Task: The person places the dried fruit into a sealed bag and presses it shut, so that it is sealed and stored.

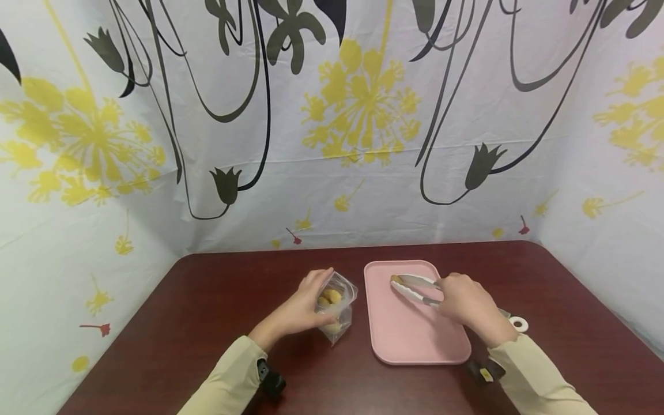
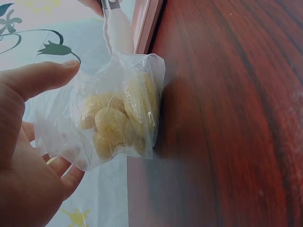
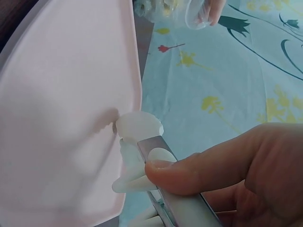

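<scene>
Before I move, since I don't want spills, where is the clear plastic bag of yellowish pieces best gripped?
Probably the upper wall of the clear plastic bag, from the left: yellowish pieces bulge its lower part, and the pink rectangular tray lies to its right.

Head view: from above the near side of the table point(image 1: 249, 288), facing forward and down; far enough back to span left hand point(image 1: 298, 305), right hand point(image 1: 467, 300) and patterned cloth point(image 1: 363, 196).
Left wrist view: close beside the left hand, turned sideways, table at frame right; faces the bag point(image 2: 109, 118).
Right wrist view: close at the right hand, turned sideways; faces along the tongs point(image 3: 151, 144), tray point(image 3: 71, 94) at frame left.
Shared by 2 wrist views: bag, tongs, tray, cloth; the bag is near in the left, at the top border in the right.
</scene>
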A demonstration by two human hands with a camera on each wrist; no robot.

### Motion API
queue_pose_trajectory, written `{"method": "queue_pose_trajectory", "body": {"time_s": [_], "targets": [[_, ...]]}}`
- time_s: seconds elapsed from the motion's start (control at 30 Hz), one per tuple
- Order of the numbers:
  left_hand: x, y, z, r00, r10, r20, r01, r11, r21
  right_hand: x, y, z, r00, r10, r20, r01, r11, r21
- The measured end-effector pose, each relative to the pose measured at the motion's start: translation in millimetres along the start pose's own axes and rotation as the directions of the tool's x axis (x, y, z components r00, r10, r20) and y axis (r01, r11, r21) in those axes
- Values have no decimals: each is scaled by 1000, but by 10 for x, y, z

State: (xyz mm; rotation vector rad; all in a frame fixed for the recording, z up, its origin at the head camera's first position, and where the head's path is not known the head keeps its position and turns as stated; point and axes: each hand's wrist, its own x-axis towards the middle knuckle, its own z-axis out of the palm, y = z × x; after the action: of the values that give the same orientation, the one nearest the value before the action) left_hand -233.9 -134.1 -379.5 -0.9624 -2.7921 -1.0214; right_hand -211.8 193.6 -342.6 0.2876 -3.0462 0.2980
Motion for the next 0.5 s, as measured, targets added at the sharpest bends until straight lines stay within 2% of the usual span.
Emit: {"method": "queue_pose_trajectory", "body": {"time_s": [0.2, 0.5], "targets": [[9, 18, -14, 1000, 1, 0, -1, 1000, -11, -32, -58, -54, 1000, -18, -2, 18, 1000, -5], [19, 13, -17, 1000, 21, -5, -21, 1000, 1, -96, -217, -176, 995, -81, -50, 81, 997, -5]]}}
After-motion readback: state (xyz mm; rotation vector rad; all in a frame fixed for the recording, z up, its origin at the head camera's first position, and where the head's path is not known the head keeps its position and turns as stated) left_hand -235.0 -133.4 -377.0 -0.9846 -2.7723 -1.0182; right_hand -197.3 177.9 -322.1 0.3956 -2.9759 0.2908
